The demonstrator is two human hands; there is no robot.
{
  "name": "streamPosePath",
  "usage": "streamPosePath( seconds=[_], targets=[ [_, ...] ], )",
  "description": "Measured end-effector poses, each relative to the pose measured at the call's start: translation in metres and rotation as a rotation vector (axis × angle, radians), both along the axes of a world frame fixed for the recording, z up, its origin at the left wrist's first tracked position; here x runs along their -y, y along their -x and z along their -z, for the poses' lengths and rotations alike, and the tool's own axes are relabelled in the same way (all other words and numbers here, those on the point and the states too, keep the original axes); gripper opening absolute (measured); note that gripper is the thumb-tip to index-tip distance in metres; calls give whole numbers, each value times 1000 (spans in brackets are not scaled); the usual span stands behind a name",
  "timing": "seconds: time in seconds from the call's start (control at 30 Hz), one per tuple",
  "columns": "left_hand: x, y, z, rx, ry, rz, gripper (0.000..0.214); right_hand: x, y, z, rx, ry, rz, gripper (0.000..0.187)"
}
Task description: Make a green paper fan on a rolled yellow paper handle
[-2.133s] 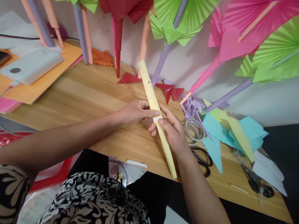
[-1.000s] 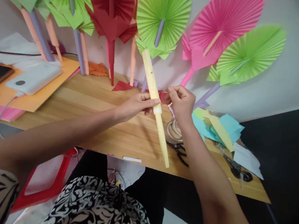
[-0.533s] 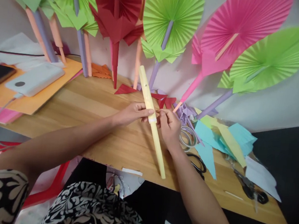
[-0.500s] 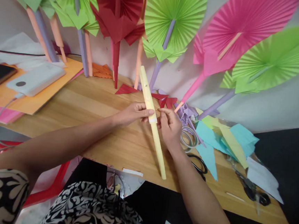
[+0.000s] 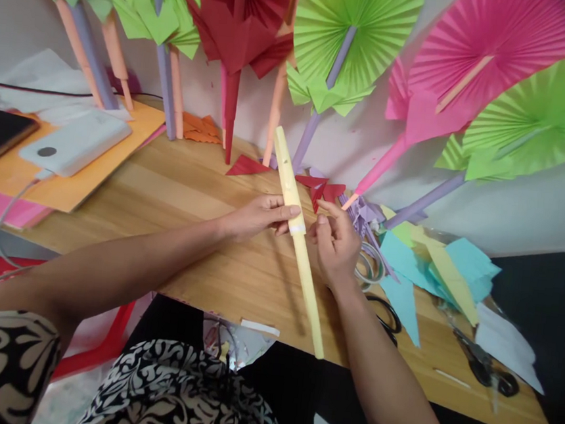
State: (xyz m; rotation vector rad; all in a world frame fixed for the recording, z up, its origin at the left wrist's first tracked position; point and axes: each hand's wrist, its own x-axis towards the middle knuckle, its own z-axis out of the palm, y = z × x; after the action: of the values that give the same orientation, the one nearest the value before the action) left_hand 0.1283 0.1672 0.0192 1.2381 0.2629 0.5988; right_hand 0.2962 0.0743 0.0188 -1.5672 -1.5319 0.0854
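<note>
The left hand (image 5: 266,217) grips the yellow paper tube (image 5: 285,169), thumb on top, just above its white band (image 5: 297,229). The tube slants above the table (image 5: 200,191), lower end toward the wearer. The right hand (image 5: 336,248) is half-curled beside the band, index finger extended; whether it holds anything cannot be told. Purple paper (image 5: 360,211) lies beyond it.

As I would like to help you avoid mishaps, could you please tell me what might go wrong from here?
The yellow paper tube could tilt or slip, as only the left hand appears to grip it. The white strip at the table's front edge might fall if brushed. The black scissor handle beside the right forearm could get knocked.
</note>
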Motion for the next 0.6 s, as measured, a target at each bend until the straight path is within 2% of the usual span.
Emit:
streamPosePath(
  seconds=[0.17,0.3,0.47,0.6],
  targets=[
    [-2,-3,3,-31,40,-65,37,3,1,3,-14,-34,-28,28],
    [-3,-4,5,-61,36,-80,40,4,2,3,69,-104,-67,20],
    [-3,-3,4,-60,22,-89,40,2,4,-3,254,-240,-199,9],
    [-2,-2,3,-73,-25,-82,40,-1,6,-7,285,-270,-278,10]
  ],
)
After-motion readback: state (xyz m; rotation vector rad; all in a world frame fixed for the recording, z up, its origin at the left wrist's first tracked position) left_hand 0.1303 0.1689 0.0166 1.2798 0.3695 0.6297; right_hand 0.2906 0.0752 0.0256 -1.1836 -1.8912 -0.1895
